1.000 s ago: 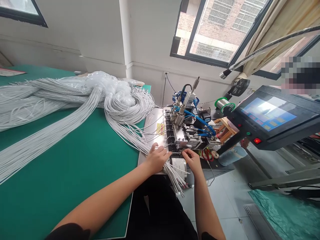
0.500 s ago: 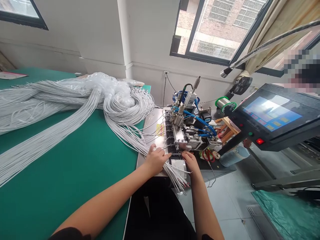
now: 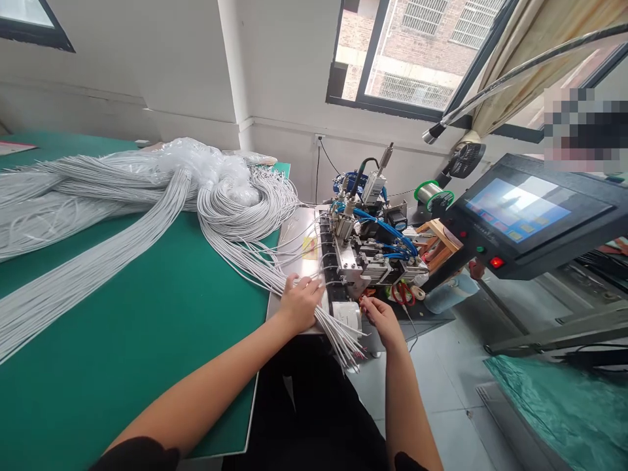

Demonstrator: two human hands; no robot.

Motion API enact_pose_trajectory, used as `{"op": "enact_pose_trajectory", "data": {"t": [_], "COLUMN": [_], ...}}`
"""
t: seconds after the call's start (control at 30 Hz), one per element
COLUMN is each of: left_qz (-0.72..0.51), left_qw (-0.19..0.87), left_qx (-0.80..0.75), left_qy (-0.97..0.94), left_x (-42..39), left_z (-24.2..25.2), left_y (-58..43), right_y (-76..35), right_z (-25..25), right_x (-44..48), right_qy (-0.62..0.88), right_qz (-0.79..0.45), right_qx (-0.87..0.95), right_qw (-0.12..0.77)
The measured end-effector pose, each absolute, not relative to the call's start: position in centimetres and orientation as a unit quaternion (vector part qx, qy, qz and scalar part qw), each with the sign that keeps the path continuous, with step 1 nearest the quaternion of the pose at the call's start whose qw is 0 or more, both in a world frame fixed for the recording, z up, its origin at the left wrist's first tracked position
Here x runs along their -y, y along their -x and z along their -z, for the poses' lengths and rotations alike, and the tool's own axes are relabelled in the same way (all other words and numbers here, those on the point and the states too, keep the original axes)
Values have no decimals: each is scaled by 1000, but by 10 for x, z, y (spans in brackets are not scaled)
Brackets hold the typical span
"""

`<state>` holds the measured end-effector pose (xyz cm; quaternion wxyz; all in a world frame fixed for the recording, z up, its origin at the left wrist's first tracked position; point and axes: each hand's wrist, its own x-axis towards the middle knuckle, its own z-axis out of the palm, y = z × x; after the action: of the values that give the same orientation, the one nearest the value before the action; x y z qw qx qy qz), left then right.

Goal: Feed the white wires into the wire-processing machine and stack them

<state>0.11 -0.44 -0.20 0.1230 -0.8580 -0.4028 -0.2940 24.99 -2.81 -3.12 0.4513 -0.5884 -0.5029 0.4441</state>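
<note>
Wires (image 3: 343, 337) seem mid-feeding, left hand (image 3: 298, 307) draped over them near the plate's (image 3: 307, 222) near edge, grip unclear, right hand (image 3: 383, 320) pinched shut; next needs alignment.

Worn on the head, 1 view. Looks forward and down over dark trousers (image 3: 314, 418), close to the left hand (image 3: 300, 304) and right hand (image 3: 383, 322), both near mid-frame. Spans widely, from green table (image 3: 147, 314) on the left to control screen (image 3: 520, 206) on the right. Faces the machine (image 3: 348, 255) nearby, with wall (image 3: 284, 78) and slanting window (image 3: 417, 65) farther off.
</note>
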Motion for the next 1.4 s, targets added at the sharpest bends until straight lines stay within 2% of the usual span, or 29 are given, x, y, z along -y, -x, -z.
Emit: {"op": "enact_pose_trajectory", "data": {"t": [0.3,0.43,0.53,0.67,0.9,1.07,1.23,1.33,1.4], "left_qz": [290,307,321,310,300,280,285,288,291], "left_qw": [128,136,141,146,148,157,152,149,150], "left_qx": [366,326,256,197,196,206,270,301,308], "left_qy": [875,884,901,919,922,924,907,897,893], "left_x": [4,1,1,2,2,3,2,2,1], "left_z": [4,4,1,-3,1,1,2,3,3], "left_y": [1,4,5,5,4,2,0,0,0], "right_y": [-274,-267,-263,-258,-218,-201,-209,-220,-227], "right_z": [-20,-34,-33,-18,-6,-13,-9,-4,-3], "right_x": [85,87,83,68,47,44,36,28,23], "right_qy": [519,521,534,563,579,588,552,550,566], "right_qz": [-518,-506,-480,-444,-327,-257,-363,-420,-406], "right_qx": [621,640,637,592,542,544,480,474,516], "right_qw": [277,251,280,367,515,540,577,544,499]}}
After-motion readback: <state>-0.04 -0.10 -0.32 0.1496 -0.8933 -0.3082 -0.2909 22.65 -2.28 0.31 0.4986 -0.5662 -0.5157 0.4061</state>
